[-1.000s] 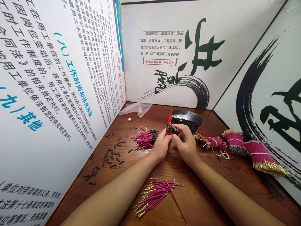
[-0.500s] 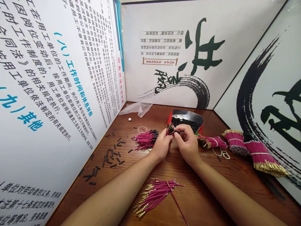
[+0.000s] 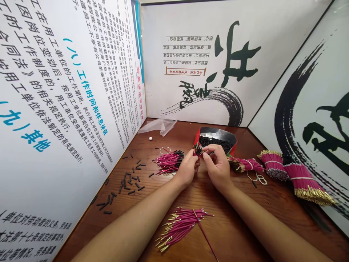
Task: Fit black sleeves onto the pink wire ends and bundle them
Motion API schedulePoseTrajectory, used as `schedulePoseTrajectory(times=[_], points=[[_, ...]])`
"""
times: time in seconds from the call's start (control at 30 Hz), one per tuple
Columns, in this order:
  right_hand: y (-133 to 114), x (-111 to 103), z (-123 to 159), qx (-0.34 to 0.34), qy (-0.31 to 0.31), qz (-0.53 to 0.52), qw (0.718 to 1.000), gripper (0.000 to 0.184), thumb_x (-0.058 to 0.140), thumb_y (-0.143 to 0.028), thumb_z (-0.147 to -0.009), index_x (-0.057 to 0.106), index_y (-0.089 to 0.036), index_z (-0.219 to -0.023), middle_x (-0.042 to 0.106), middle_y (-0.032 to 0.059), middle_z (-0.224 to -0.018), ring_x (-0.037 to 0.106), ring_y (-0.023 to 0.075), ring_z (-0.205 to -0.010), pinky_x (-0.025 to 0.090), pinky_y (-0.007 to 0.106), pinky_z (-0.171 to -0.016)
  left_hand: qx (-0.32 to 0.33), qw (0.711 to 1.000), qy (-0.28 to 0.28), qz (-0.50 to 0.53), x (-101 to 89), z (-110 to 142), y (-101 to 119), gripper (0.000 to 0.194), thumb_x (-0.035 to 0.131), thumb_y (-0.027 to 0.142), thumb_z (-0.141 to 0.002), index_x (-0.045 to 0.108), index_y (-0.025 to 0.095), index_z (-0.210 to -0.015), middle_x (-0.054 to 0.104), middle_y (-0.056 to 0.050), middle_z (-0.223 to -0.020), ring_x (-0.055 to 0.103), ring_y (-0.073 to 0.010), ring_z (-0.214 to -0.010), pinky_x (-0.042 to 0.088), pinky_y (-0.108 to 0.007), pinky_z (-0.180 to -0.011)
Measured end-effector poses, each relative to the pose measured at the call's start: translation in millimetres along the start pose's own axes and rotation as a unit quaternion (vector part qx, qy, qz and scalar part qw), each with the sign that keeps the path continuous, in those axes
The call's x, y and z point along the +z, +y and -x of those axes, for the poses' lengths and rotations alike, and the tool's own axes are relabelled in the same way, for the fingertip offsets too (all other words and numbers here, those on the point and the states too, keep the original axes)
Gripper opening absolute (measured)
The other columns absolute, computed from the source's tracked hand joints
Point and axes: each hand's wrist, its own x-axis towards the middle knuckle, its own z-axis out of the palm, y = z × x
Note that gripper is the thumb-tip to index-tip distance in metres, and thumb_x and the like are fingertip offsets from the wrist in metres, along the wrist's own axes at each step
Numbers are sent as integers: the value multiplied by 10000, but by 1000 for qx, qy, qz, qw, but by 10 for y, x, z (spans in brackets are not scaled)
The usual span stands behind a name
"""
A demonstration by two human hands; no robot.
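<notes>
My left hand (image 3: 187, 168) is closed round a small bunch of pink wires (image 3: 196, 150) whose upper ends carry black sleeves. My right hand (image 3: 217, 165) is pinched at the tips of that bunch, its fingers touching the left hand's; what it pinches is too small to make out. Both hands hover over the wooden table (image 3: 240, 225), just in front of a tray of black sleeves (image 3: 216, 140).
A pile of sleeved pink wires (image 3: 168, 160) lies left of the hands. Bare pink wires with gold tips (image 3: 181, 223) lie near me. Tied wire bundles (image 3: 287, 174) sit at the right. Loose black sleeves (image 3: 128, 182) scatter left. Printed boards (image 3: 68, 91) wall the table.
The right hand's fingers have shifted slightly at the bunch's tips; both hands stay in the same place.
</notes>
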Motion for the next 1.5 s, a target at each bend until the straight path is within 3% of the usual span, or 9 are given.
schedulePoseTrajectory(times=[0.53,0.93,1.27,1.4,1.5], points=[[0,-20,-4,-31,-12,19,999,155,563,-198,-877,670,-243,-979,584,53,-976,559,185,-854,452,309,-648,31,999,-7,-7,-3,-12,-66,267,621,400,-831,539,167,-932,324,77,-600,252,-69,-510,219,-193,-482],[45,-31,6,-88,-16,38,995,193,540,-167,-911,679,-243,-1021,574,53,-999,575,187,-905,485,340,-741,85,994,15,-70,-36,-66,-146,310,608,454,-846,632,164,-954,497,10,-704,436,-115,-662,381,-219,-625],[3,-43,19,-106,-31,74,991,274,530,-195,-913,620,-247,-1167,558,66,-1026,552,207,-910,492,374,-767,113,992,-15,-58,-45,-91,-173,282,592,417,-866,645,169,-989,618,-52,-913,562,-174,-925,456,-270,-850],[14,-50,19,-105,-31,76,991,242,524,-193,-924,646,-250,-1126,558,66,-1038,559,209,-936,493,390,-810,78,996,0,-42,-40,-60,-138,245,627,401,-841,613,172,-928,530,2,-730,497,-120,-702,417,-212,-646],[29,-53,15,-97,-26,72,992,235,519,-182,-921,653,-248,-1102,559,62,-1029,564,203,-921,499,384,-800,30,999,-10,-12,-30,-29,-92,212,604,377,-838,534,180,-875,356,63,-609,303,-78,-524,244,-185,-480]])
